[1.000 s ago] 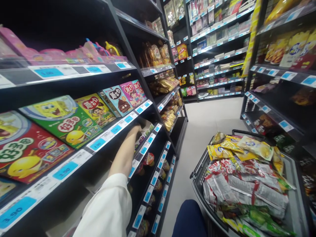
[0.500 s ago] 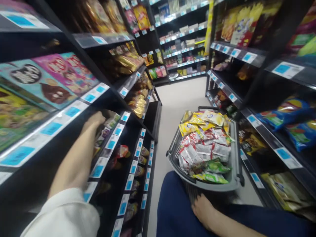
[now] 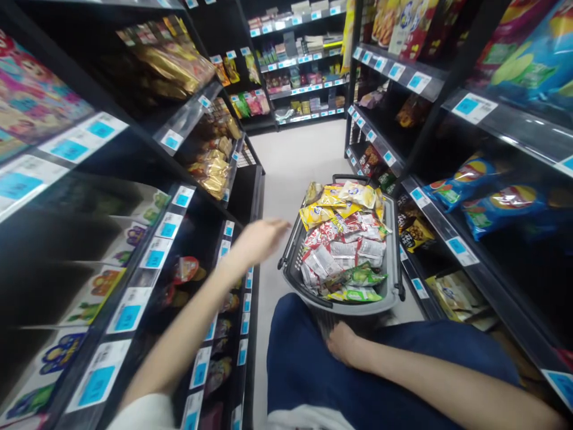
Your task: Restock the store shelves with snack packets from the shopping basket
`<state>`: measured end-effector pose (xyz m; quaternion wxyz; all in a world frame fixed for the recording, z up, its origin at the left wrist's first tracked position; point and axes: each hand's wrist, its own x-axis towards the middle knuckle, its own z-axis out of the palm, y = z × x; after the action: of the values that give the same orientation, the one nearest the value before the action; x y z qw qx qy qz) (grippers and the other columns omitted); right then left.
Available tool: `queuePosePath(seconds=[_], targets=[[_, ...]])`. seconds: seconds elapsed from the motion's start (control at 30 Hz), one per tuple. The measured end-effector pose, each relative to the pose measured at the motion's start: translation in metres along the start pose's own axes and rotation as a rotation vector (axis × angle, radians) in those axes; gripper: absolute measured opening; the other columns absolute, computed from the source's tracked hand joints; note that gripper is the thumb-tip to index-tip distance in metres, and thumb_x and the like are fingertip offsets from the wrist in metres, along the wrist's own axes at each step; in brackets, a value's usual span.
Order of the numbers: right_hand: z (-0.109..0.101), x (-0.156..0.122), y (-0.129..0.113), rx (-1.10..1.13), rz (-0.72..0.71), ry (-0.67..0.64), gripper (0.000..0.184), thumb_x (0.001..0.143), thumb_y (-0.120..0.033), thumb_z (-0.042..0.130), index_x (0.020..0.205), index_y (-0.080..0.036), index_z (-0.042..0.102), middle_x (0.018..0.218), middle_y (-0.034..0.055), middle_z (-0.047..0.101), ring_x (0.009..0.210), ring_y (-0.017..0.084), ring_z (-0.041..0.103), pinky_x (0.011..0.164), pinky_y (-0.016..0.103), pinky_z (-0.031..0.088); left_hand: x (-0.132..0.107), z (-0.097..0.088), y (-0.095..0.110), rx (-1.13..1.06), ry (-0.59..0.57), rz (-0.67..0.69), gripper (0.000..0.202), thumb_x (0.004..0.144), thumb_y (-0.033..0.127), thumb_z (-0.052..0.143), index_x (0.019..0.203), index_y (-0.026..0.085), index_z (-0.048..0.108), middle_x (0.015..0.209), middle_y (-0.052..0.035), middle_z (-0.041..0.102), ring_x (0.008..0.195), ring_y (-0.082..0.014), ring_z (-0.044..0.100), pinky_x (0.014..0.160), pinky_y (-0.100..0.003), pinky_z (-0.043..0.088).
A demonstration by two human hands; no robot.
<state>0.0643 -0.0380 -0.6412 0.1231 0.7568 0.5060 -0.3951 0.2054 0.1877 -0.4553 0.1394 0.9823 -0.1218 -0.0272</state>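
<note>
My left hand [image 3: 262, 240] is over the aisle floor, just left of the grey shopping basket [image 3: 393, 257]. Its fingers point toward the basket, slightly blurred, and I see nothing in them. Close to my knee, my right hand [image 3: 344, 343] is closed at the basket's near lower wall; its fingertips are partly hidden. Small snack packets fill the basket: yellow bags [image 3: 320, 215] at the far end, silver-and-red packets [image 3: 344, 254] in the middle and green packets [image 3: 358, 283] nearest me.
Shelving with blue-and-white price labels [image 3: 128, 318] runs along the left, holding upright patterned packs [image 3: 105, 278] and gold bags [image 3: 210, 173]. Blue chip bags [image 3: 505, 206] lie on the right shelves. Pale floor [image 3: 299, 149] leads to a far shelf unit [image 3: 308, 60].
My left hand has come out of the left shelf and swung right toward the basket. The view has shifted right and down a little. My right hand stays at the basket.
</note>
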Motion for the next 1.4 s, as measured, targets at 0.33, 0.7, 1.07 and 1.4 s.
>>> queuePosePath(seconds=[0.33,0.7,1.07,1.4], targets=[[-0.047,-0.033,0.011,0.044,-0.051,0.149,0.042,0.093,-0.028,0.065,0.131,-0.010,0.064,0.117,0.0195,0.072,0.107,0.032,0.071,0.082,0.039,0.059,0.018,0.216,0.043,0.041,-0.053,0.413,0.053,0.079,0.006,0.059,0.129,0.025,0.063,0.124,-0.0096,0.060,0.118,-0.0257,0.053,0.107,-0.042,0.046],[-0.094,-0.063,0.062,0.522,-0.054,0.174,0.028,0.096,-0.036,0.059,0.103,-0.015,0.075,0.081,0.0074,0.074,0.070,0.021,0.071,0.069,0.030,0.053,0.003,0.213,0.037,-0.051,0.156,0.198,0.014,0.078,0.011,0.065,0.082,0.022,0.070,0.103,-0.0107,0.064,0.107,-0.0287,0.055,0.094,-0.048,0.045],[-0.083,-0.022,0.077,2.009,-0.095,0.577,0.034,0.074,-0.019,0.080,0.103,-0.016,0.063,0.098,0.0038,0.070,0.082,0.015,0.070,0.072,0.026,0.061,-0.030,0.204,0.024,-0.478,0.857,-0.245,0.023,0.087,0.024,0.055,0.065,0.020,0.055,0.090,-0.0075,0.047,0.099,-0.0222,0.055,0.089,-0.038,0.054],[-0.095,-0.007,0.073,2.347,0.132,0.941,0.014,0.093,-0.022,0.067,0.105,-0.014,0.069,0.095,0.0043,0.075,0.072,0.009,0.068,0.065,0.019,0.060,-0.027,0.212,0.006,-1.013,0.862,-0.246,0.023,0.089,0.041,0.064,0.088,0.018,0.070,0.131,-0.0114,0.055,0.126,-0.0250,0.056,0.105,-0.040,0.051]])
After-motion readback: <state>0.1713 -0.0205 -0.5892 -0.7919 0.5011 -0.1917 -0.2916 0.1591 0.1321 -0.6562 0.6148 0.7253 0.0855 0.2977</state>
